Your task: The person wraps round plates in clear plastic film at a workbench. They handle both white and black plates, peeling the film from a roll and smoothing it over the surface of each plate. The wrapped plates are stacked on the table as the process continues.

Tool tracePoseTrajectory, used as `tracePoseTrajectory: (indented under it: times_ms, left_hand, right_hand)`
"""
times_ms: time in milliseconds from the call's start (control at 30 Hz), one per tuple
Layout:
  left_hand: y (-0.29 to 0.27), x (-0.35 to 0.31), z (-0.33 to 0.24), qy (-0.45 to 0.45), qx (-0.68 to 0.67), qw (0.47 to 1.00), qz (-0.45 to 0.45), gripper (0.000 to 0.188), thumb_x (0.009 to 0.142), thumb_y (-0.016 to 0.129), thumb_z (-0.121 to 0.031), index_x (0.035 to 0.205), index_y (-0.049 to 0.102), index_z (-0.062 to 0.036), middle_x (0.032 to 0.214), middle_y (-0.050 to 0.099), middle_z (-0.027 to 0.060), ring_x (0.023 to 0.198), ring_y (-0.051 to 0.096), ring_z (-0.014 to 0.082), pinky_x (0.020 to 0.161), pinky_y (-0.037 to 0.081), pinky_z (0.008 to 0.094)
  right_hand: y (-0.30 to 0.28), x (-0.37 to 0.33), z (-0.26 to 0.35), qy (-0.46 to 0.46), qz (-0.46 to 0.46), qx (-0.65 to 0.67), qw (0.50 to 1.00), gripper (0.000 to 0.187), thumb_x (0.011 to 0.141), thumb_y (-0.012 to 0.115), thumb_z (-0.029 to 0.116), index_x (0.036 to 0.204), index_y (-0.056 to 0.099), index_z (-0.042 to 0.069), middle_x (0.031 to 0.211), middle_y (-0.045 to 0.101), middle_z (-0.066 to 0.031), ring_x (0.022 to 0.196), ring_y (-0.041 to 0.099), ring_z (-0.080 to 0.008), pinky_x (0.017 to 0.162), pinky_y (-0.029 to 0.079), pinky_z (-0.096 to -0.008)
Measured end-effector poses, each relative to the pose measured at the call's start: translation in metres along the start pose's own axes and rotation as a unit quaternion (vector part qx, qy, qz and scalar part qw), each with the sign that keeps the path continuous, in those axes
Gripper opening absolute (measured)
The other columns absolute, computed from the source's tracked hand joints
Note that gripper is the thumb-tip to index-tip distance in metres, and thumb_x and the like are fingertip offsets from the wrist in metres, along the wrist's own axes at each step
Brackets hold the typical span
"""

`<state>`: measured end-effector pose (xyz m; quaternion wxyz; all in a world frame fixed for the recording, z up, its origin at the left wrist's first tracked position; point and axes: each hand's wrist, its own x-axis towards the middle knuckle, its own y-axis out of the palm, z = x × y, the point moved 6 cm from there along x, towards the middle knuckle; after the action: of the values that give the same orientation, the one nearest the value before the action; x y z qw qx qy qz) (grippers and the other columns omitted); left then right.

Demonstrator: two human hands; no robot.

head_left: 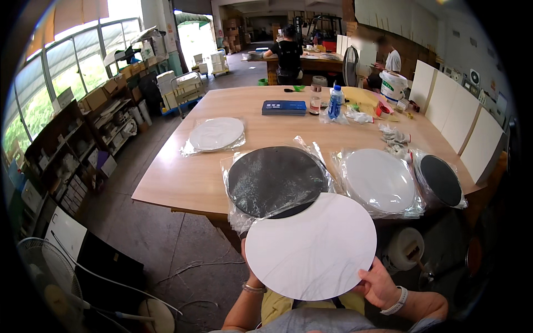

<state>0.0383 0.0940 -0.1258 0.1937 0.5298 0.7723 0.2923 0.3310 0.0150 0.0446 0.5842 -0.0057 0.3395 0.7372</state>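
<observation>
A round white board is tilted up before me at the table's near edge. My right hand grips its lower right rim, thumb on the front face. My left hand is at its left edge, mostly behind it; those fingers are hidden. Beyond the board, a round black panel lies in a clear plastic bag that hangs over the table edge. The board's upper left outline bends inward beside the panel; whether it is cut away or covered there, I cannot tell.
On the wooden table lie bagged white discs and a bagged black disc. Farther back are a blue box, a blue bottle, gloves and a white bucket. Two people work beyond.
</observation>
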Motion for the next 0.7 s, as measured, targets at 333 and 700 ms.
tracePoseTrajectory:
  times_ms: [333,700]
  left_hand:
    - [0.044,0.003,0.029,0.174,0.313,0.932,0.052,0.020,0.090,0.057,-0.012,0.105,0.054,-0.0007,0.101,0.058,0.0122,0.091,0.057,0.0166,0.077,0.048,0.0283]
    - [0.051,-0.009,0.032,0.181,0.335,0.921,0.080,0.021,0.090,0.055,-0.013,0.107,0.056,-0.0005,0.103,0.060,0.0131,0.094,0.058,0.0212,0.080,0.049,0.0332]
  right_hand:
    - [0.009,-0.003,-0.003,0.004,-0.022,-0.003,1.000,0.050,0.089,0.047,-0.001,0.134,0.028,0.012,0.126,0.048,-0.0112,0.104,0.060,-0.0256,0.078,0.058,-0.0403]
    - [0.008,-0.001,-0.018,0.003,-0.046,-0.002,0.999,0.050,0.088,0.047,-0.001,0.133,0.029,0.012,0.125,0.049,-0.0115,0.103,0.061,-0.0263,0.078,0.059,-0.0404]
